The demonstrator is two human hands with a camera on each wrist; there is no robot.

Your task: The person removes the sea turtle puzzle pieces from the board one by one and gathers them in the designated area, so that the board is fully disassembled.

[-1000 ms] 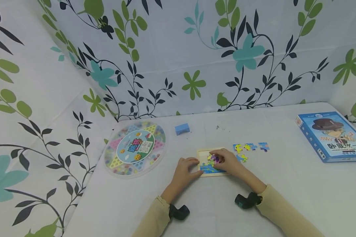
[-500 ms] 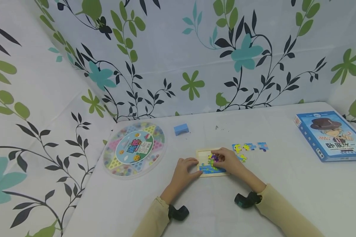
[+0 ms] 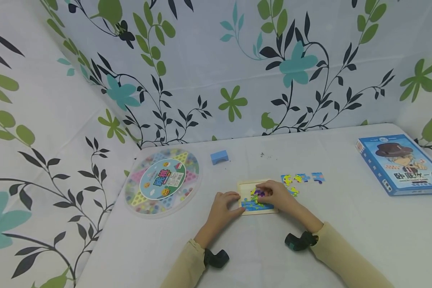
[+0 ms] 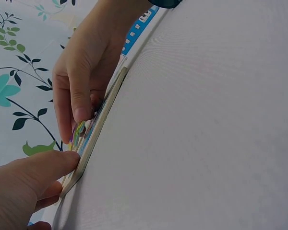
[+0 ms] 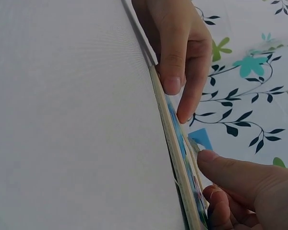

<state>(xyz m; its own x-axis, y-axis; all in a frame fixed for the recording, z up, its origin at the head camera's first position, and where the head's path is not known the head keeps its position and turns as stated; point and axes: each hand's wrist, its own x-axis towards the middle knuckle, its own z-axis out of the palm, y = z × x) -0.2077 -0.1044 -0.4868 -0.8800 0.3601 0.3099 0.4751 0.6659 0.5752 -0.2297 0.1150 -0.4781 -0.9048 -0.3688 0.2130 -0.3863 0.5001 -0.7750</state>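
Head view: leaf-patterned cloth (image 3: pixel 187 84) behind a white table (image 3: pixel 259 248). Wooden puzzle frame (image 3: pixel 261 213): between your hands. Your left hand (image 3: pixel 220 209): thumb and forefinger spread, at the frame's left edge. Your right hand (image 3: pixel 280 197): pinching a purple-and-yellow piece (image 3: pixel 259 193) over the frame. Loose pieces (image 3: pixel 287 179): right of the frame. Blue block (image 3: pixel 219 157): beyond it, leftward.

Left wrist view: your left thumb (image 4: pixel 65 162), touching the frame.

Right wrist view: your right thumb (image 5: pixel 221 167), beside the frame.
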